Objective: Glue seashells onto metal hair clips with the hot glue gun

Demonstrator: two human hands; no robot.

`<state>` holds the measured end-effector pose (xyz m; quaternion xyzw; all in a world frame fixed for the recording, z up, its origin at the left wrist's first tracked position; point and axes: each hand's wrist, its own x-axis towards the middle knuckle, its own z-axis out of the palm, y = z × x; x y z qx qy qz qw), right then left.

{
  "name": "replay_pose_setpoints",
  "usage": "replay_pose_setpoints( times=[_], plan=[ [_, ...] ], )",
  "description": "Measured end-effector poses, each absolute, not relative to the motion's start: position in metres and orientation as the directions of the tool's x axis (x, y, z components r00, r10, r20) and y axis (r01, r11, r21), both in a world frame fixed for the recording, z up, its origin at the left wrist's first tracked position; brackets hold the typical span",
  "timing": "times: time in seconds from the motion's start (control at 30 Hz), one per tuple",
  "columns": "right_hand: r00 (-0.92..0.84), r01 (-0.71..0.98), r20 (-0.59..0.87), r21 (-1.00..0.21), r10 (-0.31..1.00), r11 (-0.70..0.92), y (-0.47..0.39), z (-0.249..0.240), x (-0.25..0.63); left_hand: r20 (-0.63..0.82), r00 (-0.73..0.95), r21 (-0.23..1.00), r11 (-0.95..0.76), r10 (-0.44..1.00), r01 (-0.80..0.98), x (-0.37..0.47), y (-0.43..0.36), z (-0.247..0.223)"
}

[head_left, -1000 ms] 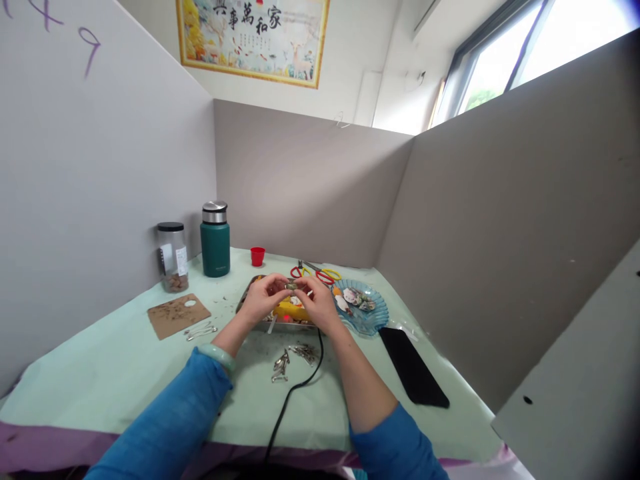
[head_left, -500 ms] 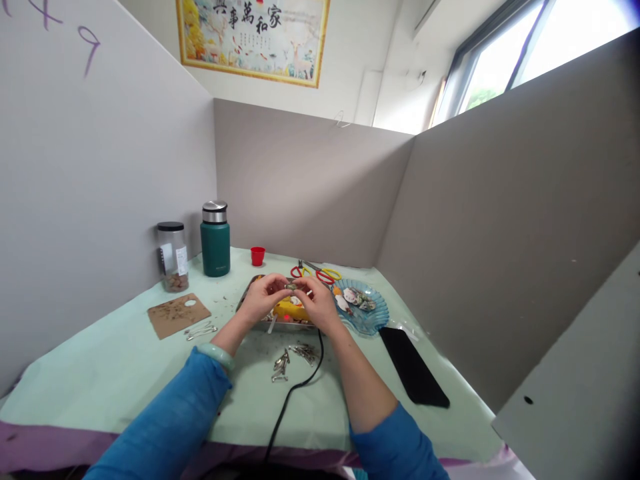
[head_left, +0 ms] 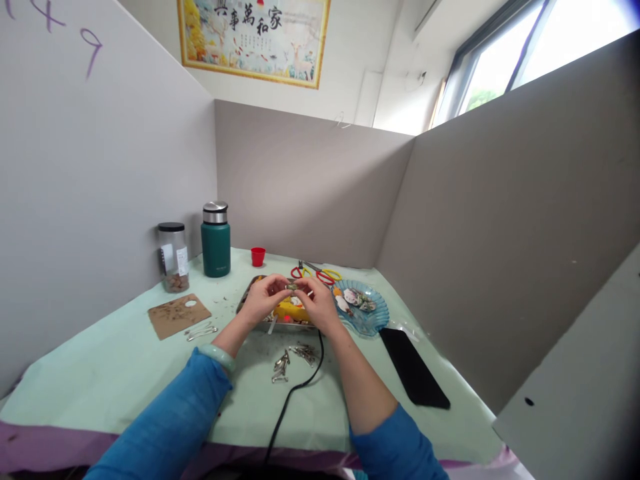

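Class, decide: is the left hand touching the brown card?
Apart. The head view shows pale green tablecloth between the left hand and the brown card.

Shiny metal tray, matt flask

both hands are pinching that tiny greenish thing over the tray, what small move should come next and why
Probably a slight turn of the small greenish object: the left hand and right hand pinch it from opposite sides, and their fingers hide part of it. In this view it sits over the silver-rimmed tray.
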<state>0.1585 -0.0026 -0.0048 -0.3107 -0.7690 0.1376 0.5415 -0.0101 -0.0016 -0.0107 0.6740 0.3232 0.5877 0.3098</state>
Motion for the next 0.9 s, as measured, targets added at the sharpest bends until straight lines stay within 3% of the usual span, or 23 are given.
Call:
replay_pose_setpoints(
  times=[0.37, 0.6, 0.9],
  plan=[
    [-0.167, 0.35, 0.761, -0.549, 0.627, 0.759, 0.001, -0.008, 0.158, 0.545, 0.022, 0.838, -0.545, 0.838, 0.036, -0.01, -0.003, -0.007],
    [-0.172, 0.358, 0.777, -0.524, 0.606, 0.773, -0.001, -0.008, 0.157, 0.431, 0.06, 0.902, -0.431, 0.9, -0.018, -0.005, -0.009, -0.001],
    [-0.197, 0.37, 0.795, -0.481, 0.573, 0.795, -0.006, -0.007, 0.155, 0.418, 0.099, 0.908, -0.416, 0.903, -0.038, -0.007, -0.007, -0.003]
  ],
)
